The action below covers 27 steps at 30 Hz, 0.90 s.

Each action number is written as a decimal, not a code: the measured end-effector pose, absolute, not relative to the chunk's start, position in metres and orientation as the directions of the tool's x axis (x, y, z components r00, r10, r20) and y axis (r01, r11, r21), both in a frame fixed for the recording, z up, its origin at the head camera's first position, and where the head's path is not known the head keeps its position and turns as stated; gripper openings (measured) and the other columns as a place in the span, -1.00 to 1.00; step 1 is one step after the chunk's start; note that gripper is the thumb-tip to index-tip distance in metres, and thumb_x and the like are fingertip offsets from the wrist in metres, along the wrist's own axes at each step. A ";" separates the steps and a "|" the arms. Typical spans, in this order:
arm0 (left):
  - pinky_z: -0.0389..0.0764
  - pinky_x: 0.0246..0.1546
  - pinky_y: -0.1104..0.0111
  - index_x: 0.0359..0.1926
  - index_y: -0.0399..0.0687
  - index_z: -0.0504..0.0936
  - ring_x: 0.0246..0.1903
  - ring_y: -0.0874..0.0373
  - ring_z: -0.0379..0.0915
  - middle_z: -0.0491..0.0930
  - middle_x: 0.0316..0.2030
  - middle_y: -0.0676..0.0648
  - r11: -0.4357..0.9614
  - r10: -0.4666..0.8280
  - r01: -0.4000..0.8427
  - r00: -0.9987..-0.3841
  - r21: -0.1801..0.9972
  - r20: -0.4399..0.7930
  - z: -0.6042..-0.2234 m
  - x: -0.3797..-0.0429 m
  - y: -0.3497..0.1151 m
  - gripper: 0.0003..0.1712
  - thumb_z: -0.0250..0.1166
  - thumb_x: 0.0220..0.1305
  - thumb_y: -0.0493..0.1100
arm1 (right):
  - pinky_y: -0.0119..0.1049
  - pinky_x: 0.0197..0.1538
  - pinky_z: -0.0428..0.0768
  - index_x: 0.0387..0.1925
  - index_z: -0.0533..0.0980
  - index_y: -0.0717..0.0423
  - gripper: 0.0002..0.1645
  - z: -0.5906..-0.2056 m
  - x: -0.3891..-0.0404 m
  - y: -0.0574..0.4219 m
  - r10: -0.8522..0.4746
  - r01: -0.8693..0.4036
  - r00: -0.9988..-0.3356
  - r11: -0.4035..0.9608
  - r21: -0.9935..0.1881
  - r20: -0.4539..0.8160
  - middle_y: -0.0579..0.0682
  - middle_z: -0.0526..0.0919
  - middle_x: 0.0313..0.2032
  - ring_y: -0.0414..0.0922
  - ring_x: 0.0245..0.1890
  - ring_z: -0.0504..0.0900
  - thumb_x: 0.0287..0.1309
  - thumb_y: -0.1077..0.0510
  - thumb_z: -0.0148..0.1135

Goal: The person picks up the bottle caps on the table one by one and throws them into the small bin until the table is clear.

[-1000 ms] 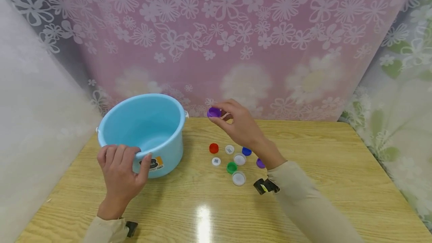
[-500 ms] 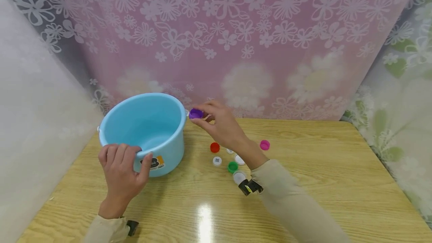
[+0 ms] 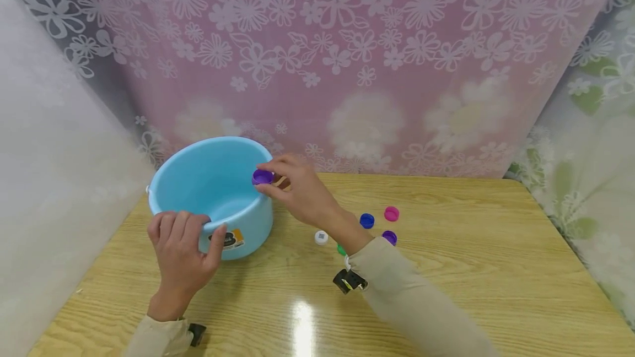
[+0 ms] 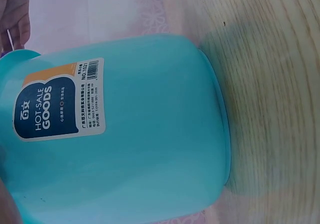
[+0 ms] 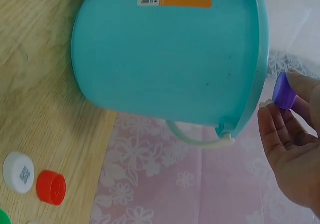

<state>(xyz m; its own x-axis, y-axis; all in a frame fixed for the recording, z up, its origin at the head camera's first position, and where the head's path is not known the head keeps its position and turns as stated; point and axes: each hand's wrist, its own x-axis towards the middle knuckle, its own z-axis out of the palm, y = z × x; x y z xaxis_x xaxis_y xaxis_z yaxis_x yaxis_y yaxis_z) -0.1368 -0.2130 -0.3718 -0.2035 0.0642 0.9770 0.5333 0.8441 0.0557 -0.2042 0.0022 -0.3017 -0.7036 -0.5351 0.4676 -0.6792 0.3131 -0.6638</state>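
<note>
Left hand (image 3: pixel 181 252) grips a blue bucket (image 3: pixel 257 230) by its rim (image 3: pixel 243 214), best held steady; right hand (image 3: pixel 303 191) pinches a purple cap (image 3: pixel 262 177), best released well inside the rim

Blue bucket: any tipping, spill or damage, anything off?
Nothing major. The bucket stands on its base, held at the rim by the left hand, and no spill shows. Only small dark specks on its side look odd against the plain blue in the right wrist view; can't tell if dirt or damage.
</note>
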 end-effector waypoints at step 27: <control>0.10 -0.22 -0.05 -0.56 -0.24 0.41 -0.56 -0.15 0.15 0.26 -0.64 -0.13 0.844 0.072 0.535 -0.191 0.043 0.979 -0.371 -0.137 -0.213 -0.45 0.08 0.32 0.16 | -0.50 -0.24 0.50 0.09 0.54 0.16 -0.54 -0.307 -0.201 -0.014 -0.574 -0.713 -0.680 0.371 -0.596 0.456 -0.04 0.52 -0.07 -0.24 -0.27 0.52 0.19 0.07 0.30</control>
<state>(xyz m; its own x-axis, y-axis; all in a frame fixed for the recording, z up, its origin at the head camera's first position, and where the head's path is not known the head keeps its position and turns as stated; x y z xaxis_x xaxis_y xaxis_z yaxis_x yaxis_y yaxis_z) -0.1373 -0.2131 -0.3707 -0.1912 0.0716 0.9789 0.5352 0.8436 0.0428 -0.2011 -0.0137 -0.3070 -0.6799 -0.5741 0.4562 -0.7126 0.3706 -0.5957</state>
